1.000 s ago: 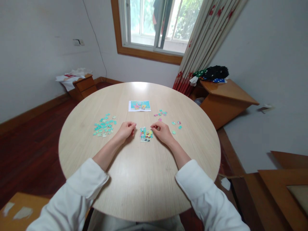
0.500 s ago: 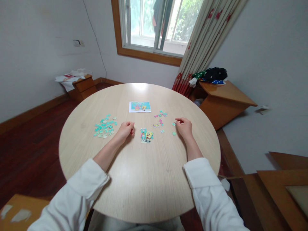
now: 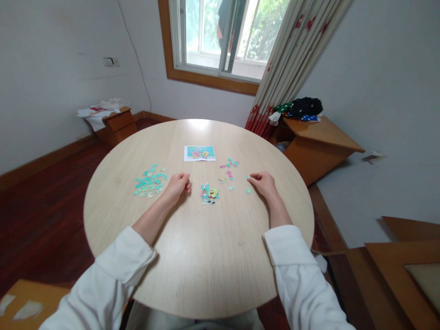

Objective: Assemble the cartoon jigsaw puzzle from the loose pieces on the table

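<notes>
Round light-wood table [image 3: 206, 275]: part-built SpongeBob jigsaw [image 3: 210, 195] lies between hands, left hand [image 3: 178, 184] fingers curled together, right hand [image 3: 264, 183] fingertips at teal jigsaw piece [image 3: 246, 177], can't tell if clamped.

Head-worn view, down across table [image 3: 206, 256]

No words, numbers, brands or signs are reading clearly anywhere. The printed picture sheet [image 3: 200, 154] is bearing faint marks near the top of its blue picture, too small to make out as letters. Nearer the person than this sheet, the partly joined puzzle [image 3: 209, 194] is showing cartoon figures but giving no legible text. Well left of the sheet, the wall switch plate [image 3: 108, 62] is displaying no readable label.
</notes>
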Demonstrator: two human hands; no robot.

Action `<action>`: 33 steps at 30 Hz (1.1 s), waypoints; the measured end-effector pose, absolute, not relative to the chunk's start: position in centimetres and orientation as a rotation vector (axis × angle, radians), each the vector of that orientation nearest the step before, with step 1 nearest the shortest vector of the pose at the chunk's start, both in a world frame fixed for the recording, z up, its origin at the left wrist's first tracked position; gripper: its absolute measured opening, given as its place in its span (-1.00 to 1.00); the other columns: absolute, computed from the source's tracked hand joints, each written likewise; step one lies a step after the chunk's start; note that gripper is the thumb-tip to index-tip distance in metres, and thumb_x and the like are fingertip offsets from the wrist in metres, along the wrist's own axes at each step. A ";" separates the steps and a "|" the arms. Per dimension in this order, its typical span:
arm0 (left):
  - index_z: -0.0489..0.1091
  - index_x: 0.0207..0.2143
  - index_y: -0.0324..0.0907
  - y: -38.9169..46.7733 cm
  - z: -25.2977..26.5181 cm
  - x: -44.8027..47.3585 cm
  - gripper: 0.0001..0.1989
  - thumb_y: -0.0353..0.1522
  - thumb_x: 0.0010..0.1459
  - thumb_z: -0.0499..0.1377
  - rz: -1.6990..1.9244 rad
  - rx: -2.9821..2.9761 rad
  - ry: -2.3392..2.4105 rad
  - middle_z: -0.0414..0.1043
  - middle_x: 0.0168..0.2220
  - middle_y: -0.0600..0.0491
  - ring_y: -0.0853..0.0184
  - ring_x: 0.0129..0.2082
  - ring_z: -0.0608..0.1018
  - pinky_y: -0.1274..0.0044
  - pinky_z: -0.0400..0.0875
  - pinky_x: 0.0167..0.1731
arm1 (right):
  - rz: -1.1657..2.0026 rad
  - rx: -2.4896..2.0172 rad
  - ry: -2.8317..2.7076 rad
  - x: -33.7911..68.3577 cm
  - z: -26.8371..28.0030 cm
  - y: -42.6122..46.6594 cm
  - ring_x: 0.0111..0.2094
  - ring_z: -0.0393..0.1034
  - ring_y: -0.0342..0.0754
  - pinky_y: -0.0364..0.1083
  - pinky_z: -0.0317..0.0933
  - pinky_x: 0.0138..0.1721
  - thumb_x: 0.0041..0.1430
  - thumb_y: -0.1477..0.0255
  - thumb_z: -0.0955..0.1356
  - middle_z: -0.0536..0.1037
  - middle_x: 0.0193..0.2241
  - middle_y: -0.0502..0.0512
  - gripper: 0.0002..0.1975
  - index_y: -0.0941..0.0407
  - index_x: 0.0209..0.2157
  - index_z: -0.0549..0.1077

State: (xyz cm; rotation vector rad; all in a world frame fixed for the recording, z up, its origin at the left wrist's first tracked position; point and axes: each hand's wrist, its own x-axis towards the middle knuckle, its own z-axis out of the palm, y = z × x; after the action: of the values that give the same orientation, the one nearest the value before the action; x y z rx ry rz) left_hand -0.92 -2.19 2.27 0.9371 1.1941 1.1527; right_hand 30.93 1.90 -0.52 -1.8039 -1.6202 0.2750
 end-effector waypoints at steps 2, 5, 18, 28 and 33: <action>0.07 -0.64 -0.17 -2.2 2.3 -0.9 -0.68 -0.39 0.12 0.09 1.158 0.934 1.192 0.06 -0.73 0.23 0.54 -0.75 0.21 0.67 0.10 -0.71 | 0.258 -1.813 -1.638 31.0 -0.7 2.0 -0.37 0.40 -0.03 -0.04 0.23 -0.24 -0.12 0.33 0.41 0.57 -0.39 0.17 -0.76 0.18 -0.40 0.58; 0.08 -0.63 -0.18 -2.2 2.3 -0.9 -0.69 -0.39 0.12 0.09 1.158 0.930 1.194 0.07 -0.72 0.22 0.54 -0.74 0.22 0.68 0.12 -0.71 | 0.231 -1.831 -1.675 31.1 -0.9 2.1 -0.36 0.40 -0.03 -0.03 0.23 -0.23 -0.09 0.32 0.40 0.57 -0.38 0.16 -0.77 0.16 -0.40 0.58; 0.07 -0.64 -0.17 -2.2 2.3 -0.8 -0.68 -0.38 0.13 0.09 1.158 0.907 1.196 0.06 -0.74 0.24 0.54 -0.76 0.22 0.67 0.12 -0.72 | 0.238 -1.872 -1.648 30.6 -0.7 2.0 -0.38 0.36 -0.06 -0.03 0.20 -0.22 -0.11 0.38 0.40 0.55 -0.39 0.13 -0.85 0.16 -0.45 0.53; 0.09 -0.65 -0.19 -2.3 2.3 -0.8 -0.67 -0.40 0.14 0.10 1.175 0.909 1.187 0.08 -0.74 0.23 0.55 -0.75 0.23 0.68 0.13 -0.71 | 0.457 -1.685 -1.564 29.6 0.5 1.3 -0.50 0.33 -0.11 -0.10 0.22 -0.37 -0.18 0.41 0.41 0.50 -0.56 0.05 -0.88 0.18 -0.53 0.47; 0.17 -0.63 -0.24 -2.4 2.5 -0.8 -0.69 -0.36 0.10 0.18 1.167 0.919 1.196 0.17 -0.72 0.21 0.56 -0.73 0.27 0.68 0.19 -0.67 | 0.547 -1.596 -1.546 29.4 0.3 1.3 -0.50 0.33 -0.12 -0.11 0.23 -0.37 -0.18 0.44 0.38 0.47 -0.57 0.02 -0.81 0.20 -0.42 0.49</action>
State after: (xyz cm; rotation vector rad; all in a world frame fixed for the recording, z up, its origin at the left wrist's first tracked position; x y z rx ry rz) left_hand -0.84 -2.45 2.51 0.9192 1.1962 1.1673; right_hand 29.37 1.33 0.26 -1.5959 -1.5461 0.5471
